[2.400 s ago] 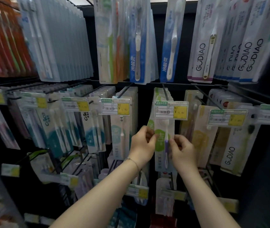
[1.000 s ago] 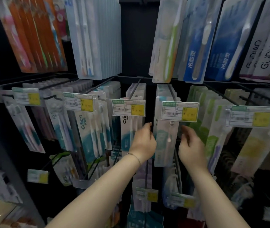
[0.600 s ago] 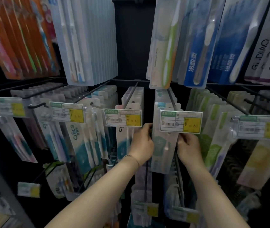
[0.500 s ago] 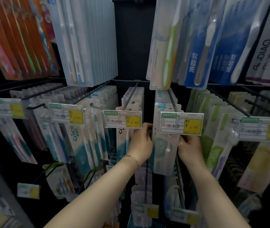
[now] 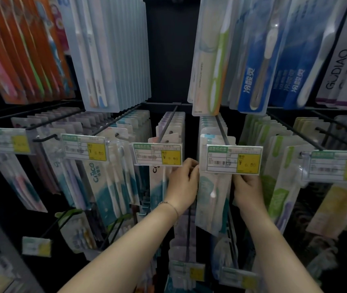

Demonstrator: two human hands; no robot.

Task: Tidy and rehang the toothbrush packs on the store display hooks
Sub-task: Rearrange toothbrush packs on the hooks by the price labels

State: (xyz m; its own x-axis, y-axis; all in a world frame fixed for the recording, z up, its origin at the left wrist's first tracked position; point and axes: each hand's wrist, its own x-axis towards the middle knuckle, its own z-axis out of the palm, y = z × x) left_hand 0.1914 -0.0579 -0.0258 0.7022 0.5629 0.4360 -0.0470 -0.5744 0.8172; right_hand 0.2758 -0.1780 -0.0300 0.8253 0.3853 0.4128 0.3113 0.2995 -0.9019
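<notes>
With left hand (image 5: 184, 182) and right hand (image 5: 246, 190) pinching teal toothbrush pack (image 5: 211, 199) at nine and three o'clock, slide level, squarely back along hook (image 5: 222, 130).

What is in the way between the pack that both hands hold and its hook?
The price tag at the front end of the hook hangs over the top of the pack, which the left hand and right hand grip by its edges. It hides the hanging hole; nothing else visible blocks.
</notes>
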